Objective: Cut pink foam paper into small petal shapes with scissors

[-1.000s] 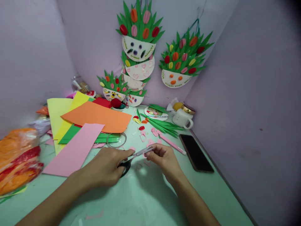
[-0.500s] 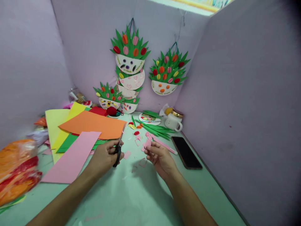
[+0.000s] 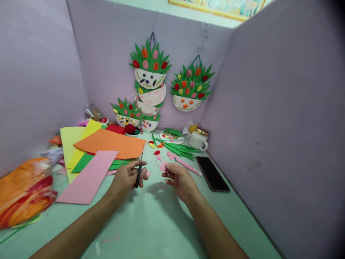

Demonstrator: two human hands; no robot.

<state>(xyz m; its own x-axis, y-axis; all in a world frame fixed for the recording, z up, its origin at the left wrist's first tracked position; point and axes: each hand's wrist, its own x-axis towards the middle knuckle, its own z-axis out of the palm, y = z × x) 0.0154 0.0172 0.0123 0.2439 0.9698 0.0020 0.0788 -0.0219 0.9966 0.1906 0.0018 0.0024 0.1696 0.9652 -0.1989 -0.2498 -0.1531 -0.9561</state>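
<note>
Black-handled scissors (image 3: 138,175) are in my left hand (image 3: 128,177), their blades pointing away from me toward the orange paper (image 3: 109,144). Between the thumb and fingers of my right hand (image 3: 181,180) is a small pink paper piece (image 3: 163,166). Small pink scraps (image 3: 162,186) lie on the table between and beyond my hands. A long pink sheet (image 3: 88,178) rests to the left of the scissors, over green and yellow paper. Just past my right hand lies a pink pen-like stick (image 3: 187,165).
A dark phone (image 3: 212,173) lies at the right by the wall. Behind it stands a white mug (image 3: 198,139). Green paper leaves (image 3: 178,148) and a decorated plate (image 3: 171,136) are at the back. Plastic bags (image 3: 25,190) sit at the left. Paper flower baskets (image 3: 150,78) hang on the wall.
The view has tilted up slightly and shifted left. The scissors have turned in my left hand to stand more upright. My right hand still holds the pink piece, now slightly further left.
</note>
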